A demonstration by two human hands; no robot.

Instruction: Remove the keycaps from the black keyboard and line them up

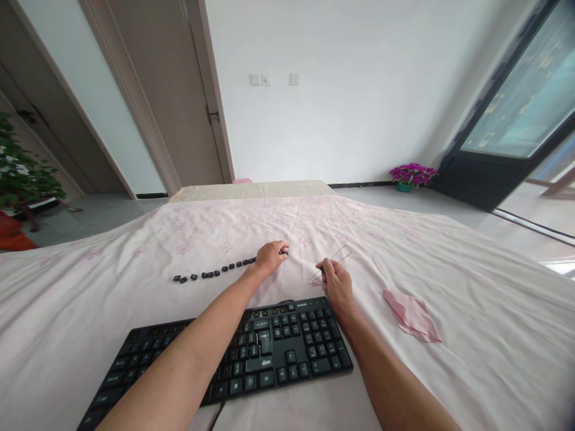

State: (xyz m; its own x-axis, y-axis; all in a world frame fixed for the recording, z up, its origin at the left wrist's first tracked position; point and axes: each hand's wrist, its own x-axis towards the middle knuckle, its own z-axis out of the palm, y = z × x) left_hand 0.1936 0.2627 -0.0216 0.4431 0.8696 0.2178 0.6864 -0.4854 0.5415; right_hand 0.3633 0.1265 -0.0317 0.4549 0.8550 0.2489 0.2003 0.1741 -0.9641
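A black keyboard lies across the cloth in front of me, partly covered by my left forearm. Along its back row several bare key sockets show. Beyond it, a line of small black keycaps runs over the cloth up to my left hand. That hand is closed, its fingertips pinching a keycap at the right end of the line. My right hand, just behind the keyboard's right corner, grips a wire keycap puller by its dark handle; thin wires stick out on both sides.
A folded pink cloth lies right of my right forearm. The pale flowered sheet is wrinkled. Past its far edge stand a white wall, a door and a pot of magenta flowers. A leafy plant is at the left.
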